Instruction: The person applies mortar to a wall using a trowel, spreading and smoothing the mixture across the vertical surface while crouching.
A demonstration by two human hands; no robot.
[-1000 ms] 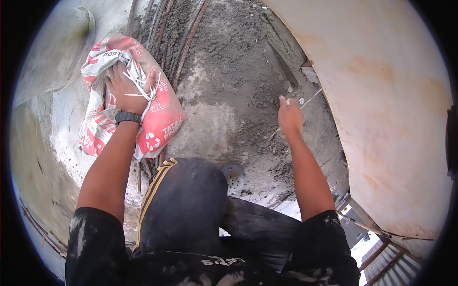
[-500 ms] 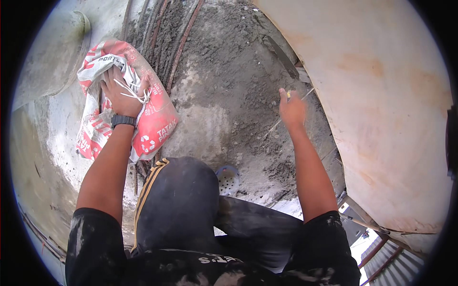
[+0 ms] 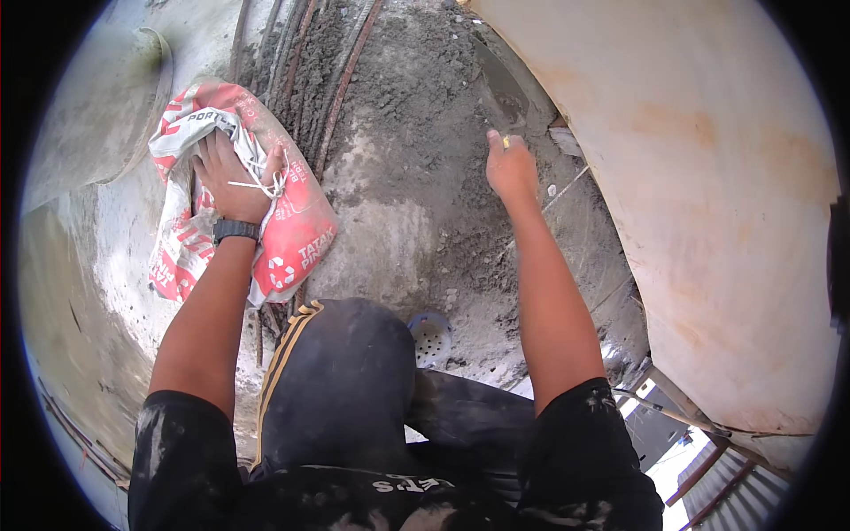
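My left hand (image 3: 232, 177) lies on a red and white cement bag (image 3: 301, 208), fingers stretched toward its folded top and white tie string. The hand presses the bag from above and looks open. Out to the right, my right hand (image 3: 512, 168) is closed round a trowel, with a bit of its yellow handle showing past the thumb. Its grey blade (image 3: 505, 87) points away from me, low over rough, wet-looking mortar (image 3: 416, 97). The fingers' undersides are hidden.
Several steel bars (image 3: 341, 84) run beside the bag. A large pale curved panel (image 3: 699, 195) borders the right side. A perforated shoe (image 3: 431, 338) shows by my knee. A thin rod (image 3: 567, 188) lies near the panel's edge, and corrugated sheet (image 3: 753, 496) stands at lower right.
My right hand has moved left and slightly away with the trowel, whose blade now shows broader. My left hand stays on the bag; the whole view has shifted a little.
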